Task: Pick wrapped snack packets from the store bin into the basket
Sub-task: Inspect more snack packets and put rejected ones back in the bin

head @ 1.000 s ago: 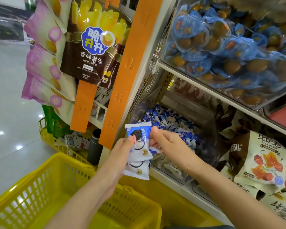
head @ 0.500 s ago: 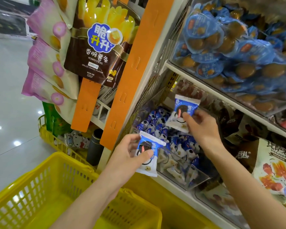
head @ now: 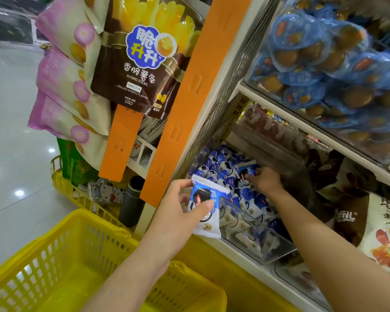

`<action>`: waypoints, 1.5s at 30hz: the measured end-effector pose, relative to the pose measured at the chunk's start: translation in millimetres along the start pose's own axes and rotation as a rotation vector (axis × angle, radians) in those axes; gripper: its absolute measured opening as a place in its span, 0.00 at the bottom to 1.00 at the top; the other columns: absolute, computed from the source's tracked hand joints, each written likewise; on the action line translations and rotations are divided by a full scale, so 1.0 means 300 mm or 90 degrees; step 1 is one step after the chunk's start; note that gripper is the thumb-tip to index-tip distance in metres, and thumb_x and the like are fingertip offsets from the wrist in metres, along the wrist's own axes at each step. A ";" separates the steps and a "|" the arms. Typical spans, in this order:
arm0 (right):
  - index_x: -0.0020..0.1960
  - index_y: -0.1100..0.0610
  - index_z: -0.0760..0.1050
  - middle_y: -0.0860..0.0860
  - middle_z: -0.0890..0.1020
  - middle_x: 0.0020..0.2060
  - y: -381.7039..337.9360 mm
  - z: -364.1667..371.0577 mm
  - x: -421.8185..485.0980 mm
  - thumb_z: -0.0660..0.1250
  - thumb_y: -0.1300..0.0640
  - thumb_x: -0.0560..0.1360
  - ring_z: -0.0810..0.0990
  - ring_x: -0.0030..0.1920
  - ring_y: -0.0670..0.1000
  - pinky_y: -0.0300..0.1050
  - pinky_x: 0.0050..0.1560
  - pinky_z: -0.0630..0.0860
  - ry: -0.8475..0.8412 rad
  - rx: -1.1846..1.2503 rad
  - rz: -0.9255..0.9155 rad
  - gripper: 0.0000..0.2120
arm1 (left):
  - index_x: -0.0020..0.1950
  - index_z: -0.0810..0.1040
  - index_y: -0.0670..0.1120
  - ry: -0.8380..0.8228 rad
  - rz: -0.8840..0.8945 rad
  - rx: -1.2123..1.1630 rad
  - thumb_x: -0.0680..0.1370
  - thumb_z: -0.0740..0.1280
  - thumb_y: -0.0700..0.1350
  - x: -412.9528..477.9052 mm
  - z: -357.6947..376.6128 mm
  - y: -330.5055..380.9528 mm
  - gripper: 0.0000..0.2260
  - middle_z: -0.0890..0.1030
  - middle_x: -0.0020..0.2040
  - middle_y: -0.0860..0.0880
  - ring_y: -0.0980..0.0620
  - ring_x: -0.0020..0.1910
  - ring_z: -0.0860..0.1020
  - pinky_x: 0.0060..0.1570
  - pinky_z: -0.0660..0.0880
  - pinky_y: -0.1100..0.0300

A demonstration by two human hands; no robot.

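Observation:
My left hand (head: 178, 213) grips one blue-and-white cookie snack packet (head: 209, 226) by thumb and fingers, in front of the shelf and above the far corner of the yellow basket (head: 54, 255). The clear store bin (head: 257, 240) on the lower shelf holds several more of these packets. My right hand (head: 266, 180) reaches down into the bin, its fingertips pinching another packet (head: 247, 169) that lies on the pile. The inside of the basket is only partly in view.
A brown potato-sticks bag (head: 142, 64) and pink snack bags (head: 63, 86) hang at left beside orange strips (head: 182, 109). An upper bin of blue-wrapped snacks (head: 336, 64) overhangs the shelf. Larger bags (head: 383, 235) fill the right. A second yellow basket (head: 61, 183) stands behind.
My right hand passed a packet to my left hand, lifted another packet above the bin, then dropped down into the bin. My left hand stayed near the bin's front holding its packet.

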State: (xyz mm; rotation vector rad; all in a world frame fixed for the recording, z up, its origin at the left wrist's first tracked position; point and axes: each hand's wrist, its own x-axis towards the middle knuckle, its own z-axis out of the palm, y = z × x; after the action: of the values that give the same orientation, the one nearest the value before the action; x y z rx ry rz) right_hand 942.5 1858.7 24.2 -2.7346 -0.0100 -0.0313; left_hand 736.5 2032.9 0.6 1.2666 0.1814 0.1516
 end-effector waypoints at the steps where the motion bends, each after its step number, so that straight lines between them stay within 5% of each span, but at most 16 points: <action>1: 0.40 0.67 0.75 0.63 0.78 0.35 -0.006 -0.010 0.007 0.67 0.55 0.75 0.79 0.38 0.59 0.50 0.38 0.75 -0.026 -0.050 0.010 0.15 | 0.56 0.69 0.57 0.002 0.000 -0.002 0.74 0.70 0.44 0.002 -0.001 0.003 0.15 0.79 0.54 0.53 0.69 0.40 0.79 0.29 0.70 0.77; 4: 0.30 0.57 0.63 0.53 0.67 0.28 -0.032 -0.047 0.022 0.65 0.50 0.76 0.66 0.28 0.49 0.41 0.26 0.59 -0.096 -0.187 0.046 0.21 | 0.58 0.69 0.54 0.013 -0.002 -0.009 0.74 0.69 0.44 0.007 -0.007 0.011 0.16 0.78 0.54 0.53 0.70 0.38 0.78 0.29 0.71 0.76; 7: 0.30 0.56 0.62 0.53 0.66 0.29 -0.042 -0.051 0.035 0.66 0.49 0.75 0.65 0.29 0.49 0.41 0.27 0.60 -0.122 -0.200 0.065 0.21 | 0.60 0.69 0.52 0.024 -0.008 -0.004 0.74 0.69 0.44 0.008 -0.018 0.016 0.16 0.78 0.55 0.52 0.64 0.41 0.80 0.29 0.72 0.75; 9: 0.31 0.59 0.68 0.55 0.72 0.30 -0.049 -0.029 0.030 0.66 0.49 0.75 0.70 0.31 0.51 0.44 0.31 0.66 -0.119 -0.182 0.035 0.19 | 0.57 0.70 0.53 0.025 -0.002 0.003 0.74 0.69 0.44 0.008 -0.022 0.017 0.15 0.78 0.56 0.52 0.59 0.45 0.80 0.30 0.72 0.75; 12: 0.51 0.70 0.77 0.66 0.81 0.48 -0.055 0.014 0.036 0.66 0.50 0.76 0.78 0.50 0.64 0.55 0.52 0.74 -0.069 -0.074 0.006 0.21 | 0.51 0.69 0.57 0.024 0.010 0.005 0.74 0.69 0.44 0.010 -0.025 0.019 0.13 0.78 0.55 0.53 0.58 0.47 0.79 0.30 0.72 0.75; 14: 0.45 0.70 0.77 0.68 0.79 0.48 -0.051 0.036 0.041 0.64 0.51 0.76 0.78 0.47 0.65 0.57 0.55 0.73 -0.050 -0.041 0.010 0.19 | 0.50 0.69 0.57 0.024 0.014 0.006 0.74 0.69 0.44 0.012 -0.024 0.017 0.12 0.78 0.54 0.53 0.59 0.46 0.79 0.30 0.72 0.76; 16: 0.32 0.61 0.68 0.64 0.75 0.35 -0.049 0.048 0.051 0.62 0.51 0.78 0.73 0.37 0.58 0.54 0.49 0.73 -0.043 -0.032 0.025 0.20 | 0.50 0.69 0.58 0.030 0.017 0.009 0.74 0.69 0.44 0.016 -0.025 0.012 0.12 0.78 0.54 0.53 0.59 0.47 0.79 0.31 0.72 0.76; 22: 0.31 0.60 0.64 0.55 0.67 0.28 -0.063 0.004 0.028 0.52 0.48 0.81 0.66 0.29 0.53 0.44 0.34 0.62 -0.088 -0.053 0.000 0.24 | 0.55 0.70 0.57 0.034 0.016 0.022 0.74 0.70 0.46 0.027 -0.015 -0.002 0.13 0.78 0.52 0.56 0.64 0.45 0.78 0.33 0.72 0.77; 27: 0.56 0.56 0.76 0.54 0.81 0.43 -0.125 -0.057 -0.136 0.55 0.50 0.81 0.77 0.38 0.52 0.45 0.37 0.71 0.064 0.118 -0.193 0.14 | 0.54 0.71 0.57 0.037 0.015 0.020 0.74 0.69 0.47 0.015 -0.012 -0.002 0.12 0.79 0.49 0.57 0.70 0.38 0.78 0.28 0.70 0.78; 31: 0.44 0.48 0.76 0.47 0.81 0.40 -0.175 -0.090 -0.340 0.56 0.49 0.79 0.77 0.35 0.40 0.35 0.38 0.75 0.007 0.266 -0.292 0.12 | 0.52 0.71 0.61 0.031 0.007 0.035 0.74 0.68 0.49 -0.004 -0.011 -0.015 0.11 0.80 0.50 0.58 0.67 0.40 0.80 0.27 0.71 0.75; 36: 0.48 0.54 0.79 0.51 0.82 0.39 -0.147 -0.033 -0.487 0.62 0.50 0.77 0.79 0.38 0.50 0.47 0.42 0.76 -0.143 0.258 -0.303 0.10 | 0.59 0.72 0.58 -0.014 0.026 0.062 0.74 0.69 0.46 -0.019 -0.005 -0.017 0.16 0.81 0.52 0.58 0.65 0.45 0.80 0.33 0.73 0.74; 39: 0.44 0.55 0.79 0.53 0.83 0.38 -0.110 -0.010 -0.502 0.65 0.56 0.76 0.82 0.39 0.55 0.48 0.41 0.81 -0.122 0.398 -0.256 0.06 | 0.56 0.74 0.60 -0.023 0.032 0.086 0.73 0.69 0.48 -0.021 -0.002 -0.023 0.14 0.82 0.50 0.60 0.65 0.46 0.80 0.36 0.73 0.73; 45: 0.42 0.52 0.79 0.49 0.84 0.34 -0.066 0.008 -0.505 0.64 0.58 0.76 0.81 0.31 0.44 0.33 0.30 0.76 -0.094 0.522 -0.212 0.07 | 0.50 0.80 0.53 0.005 0.053 0.088 0.73 0.67 0.51 -0.019 0.015 -0.045 0.08 0.83 0.45 0.55 0.63 0.41 0.80 0.34 0.72 0.73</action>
State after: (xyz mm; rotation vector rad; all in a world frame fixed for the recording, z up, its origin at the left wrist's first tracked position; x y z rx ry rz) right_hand 790.7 1877.4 26.3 -1.8859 -0.4217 0.0677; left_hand 732.3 2023.6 -10.6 1.4127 0.1478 0.2189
